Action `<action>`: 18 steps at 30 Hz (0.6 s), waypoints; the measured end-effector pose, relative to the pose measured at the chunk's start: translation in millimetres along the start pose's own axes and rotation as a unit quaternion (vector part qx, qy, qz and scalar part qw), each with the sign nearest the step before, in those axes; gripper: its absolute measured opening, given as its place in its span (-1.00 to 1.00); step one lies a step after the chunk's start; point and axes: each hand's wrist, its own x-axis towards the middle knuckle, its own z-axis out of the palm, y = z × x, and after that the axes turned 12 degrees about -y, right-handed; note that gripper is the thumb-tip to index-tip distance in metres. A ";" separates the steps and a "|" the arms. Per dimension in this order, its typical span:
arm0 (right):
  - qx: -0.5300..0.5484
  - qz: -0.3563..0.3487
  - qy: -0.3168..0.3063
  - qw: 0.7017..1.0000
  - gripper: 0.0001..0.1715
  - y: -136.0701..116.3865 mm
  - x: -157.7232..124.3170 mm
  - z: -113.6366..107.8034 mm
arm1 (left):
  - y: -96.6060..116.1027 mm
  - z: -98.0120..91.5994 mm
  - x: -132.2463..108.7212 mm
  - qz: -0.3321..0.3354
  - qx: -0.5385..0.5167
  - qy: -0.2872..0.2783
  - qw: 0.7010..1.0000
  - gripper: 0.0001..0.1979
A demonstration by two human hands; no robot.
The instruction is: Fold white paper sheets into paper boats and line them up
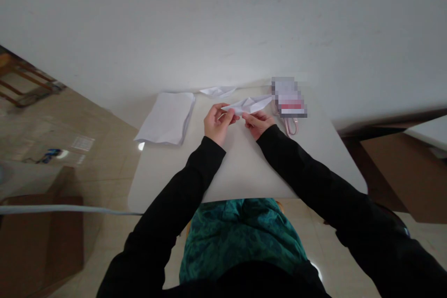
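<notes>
A folded white paper boat (248, 104) is held between my two hands, just above the white table. My left hand (217, 122) pinches its left end with thumb and fingers. Its lower right edge is gripped by my right hand (257, 123), the thumb in front and the fingers partly hidden behind. Behind the hands, near the wall, lies a second folded white paper piece (218, 91). To the left sits a stack of white paper sheets (166, 118).
On the table (244, 172), a blurred-out phone-like object (289, 98) with a pink strap (291, 125) lies at the right. A white wall (223, 23) rises behind the table. Cardboard boxes (405, 172) stand at the right, and a white cable (70, 209) crosses the lower left.
</notes>
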 end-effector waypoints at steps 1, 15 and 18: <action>-0.008 -0.007 0.004 1.000 -0.41 0.9 1.3 -1.6 | -1.3 -3.6 1.8 0.006 0.011 0.009 1.000 -0.62; -0.372 -0.232 -0.007 0.898 -0.80 -10.8 -1.8 -15.5 | 3.1 -54.3 3.9 0.072 0.185 -0.056 0.979 -0.71; -0.428 -0.230 -0.034 0.873 -0.87 -12.6 -6.7 -10.5 | 3.5 -53.7 4.6 0.080 0.196 -0.080 0.974 -0.73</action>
